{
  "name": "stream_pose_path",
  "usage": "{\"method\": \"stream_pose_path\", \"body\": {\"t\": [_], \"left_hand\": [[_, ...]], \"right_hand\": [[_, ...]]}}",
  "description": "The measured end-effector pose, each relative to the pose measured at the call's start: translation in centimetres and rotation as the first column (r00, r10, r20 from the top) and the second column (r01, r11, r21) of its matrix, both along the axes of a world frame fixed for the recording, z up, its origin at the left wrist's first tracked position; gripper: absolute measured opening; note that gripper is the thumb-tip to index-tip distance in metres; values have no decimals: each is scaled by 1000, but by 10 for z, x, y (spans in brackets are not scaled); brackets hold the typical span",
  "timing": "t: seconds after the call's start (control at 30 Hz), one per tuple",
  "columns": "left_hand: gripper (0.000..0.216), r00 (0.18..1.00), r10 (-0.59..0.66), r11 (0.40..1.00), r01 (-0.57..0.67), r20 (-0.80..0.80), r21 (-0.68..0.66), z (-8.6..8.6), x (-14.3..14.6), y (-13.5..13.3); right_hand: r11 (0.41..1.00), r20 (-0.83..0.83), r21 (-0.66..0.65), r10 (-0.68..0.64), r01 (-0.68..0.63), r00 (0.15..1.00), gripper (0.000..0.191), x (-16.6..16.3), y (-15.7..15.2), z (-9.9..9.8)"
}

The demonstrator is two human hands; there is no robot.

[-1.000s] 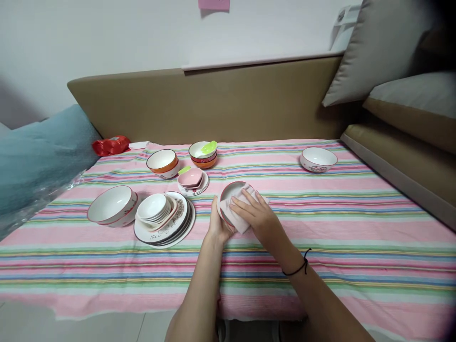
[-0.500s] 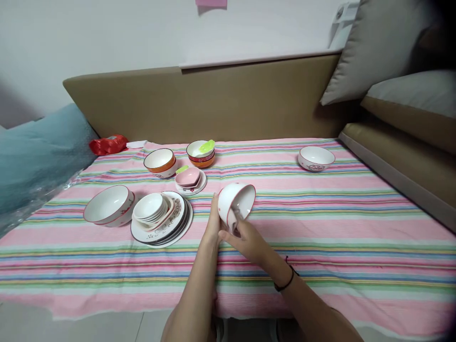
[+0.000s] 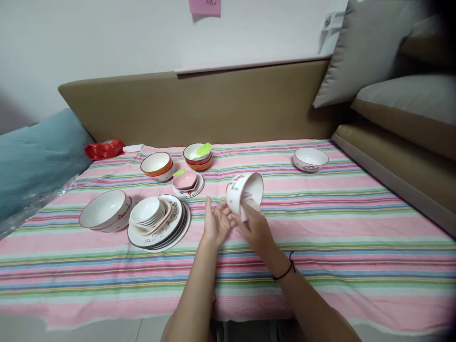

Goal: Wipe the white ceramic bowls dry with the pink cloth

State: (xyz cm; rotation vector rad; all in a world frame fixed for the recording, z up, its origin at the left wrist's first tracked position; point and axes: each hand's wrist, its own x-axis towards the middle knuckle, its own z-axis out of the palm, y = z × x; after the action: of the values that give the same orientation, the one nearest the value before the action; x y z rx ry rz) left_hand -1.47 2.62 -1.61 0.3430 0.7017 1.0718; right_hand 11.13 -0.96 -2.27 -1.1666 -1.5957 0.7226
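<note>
Head view, I see my left hand (image 3: 216, 222) cupping the base of a white red-rimmed ceramic bowl (image 3: 239, 189), tipped on its side above the pink striped surface (image 3: 338, 213), mouth facing right and away, my right hand (image 3: 255, 229) pinching a pale pink cloth (image 3: 250, 207) at its rim, cloth mostly hidden.

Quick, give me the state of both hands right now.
Left hand: holding the tilted bowl at its base.
Right hand: closed on the cloth, pressed at the bowl's rim.
</note>
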Motion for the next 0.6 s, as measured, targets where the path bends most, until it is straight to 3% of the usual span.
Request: {"method": "stream_pose_path", "body": {"t": [0.03, 0.1, 0.17, 0.2, 0.27, 0.33, 0.4, 0.47, 0.53, 0.6], "left_hand": [[69, 998, -8, 999, 10, 56, -38, 1, -1, 0], [69, 995, 32, 995, -23, 97, -94, 0, -3, 1], [65, 992, 99, 991, -91, 77, -100, -2, -2, 2], [62, 991, 123, 990, -119, 56, -75, -4, 0, 2], [55, 991, 136, 991, -136, -9, 15, -6, 3, 2], [48, 980, 154, 983, -139, -123, 123, -9, 4, 2], [47, 951, 174, 968, -118, -255, 220, -13, 4, 3], [51, 911, 196, 951, -87, -362, 296, -17, 4, 3], [58, 880, 216, 940, -71, -422, 334, -21, 4, 4], [61, 897, 216, 944, -91, -385, 318, -22, 7, 3]], "right_hand": [[994, 179, 76, 60, -74, 982, 41, 0, 2, -4], [973, 424, 99, 146, -206, 894, 48, -3, 4, -11], [973, 490, 38, 179, -226, 853, 49, -12, 5, -14], [979, 455, 10, 178, -205, 872, 49, -16, 4, -14], [984, 244, -59, 179, -170, 953, 48, -24, 1, -10], [964, -132, -209, 140, -166, 981, 46, -27, -2, -4], [906, -513, -374, -23, -199, 858, 51, -25, -2, 4], [866, -750, -434, -194, -250, 632, 54, -20, -1, 13], [872, -846, -416, -266, -258, 462, 49, -16, 0, 20], [885, -847, -416, -292, -212, 444, 44, -14, 1, 22]]}}
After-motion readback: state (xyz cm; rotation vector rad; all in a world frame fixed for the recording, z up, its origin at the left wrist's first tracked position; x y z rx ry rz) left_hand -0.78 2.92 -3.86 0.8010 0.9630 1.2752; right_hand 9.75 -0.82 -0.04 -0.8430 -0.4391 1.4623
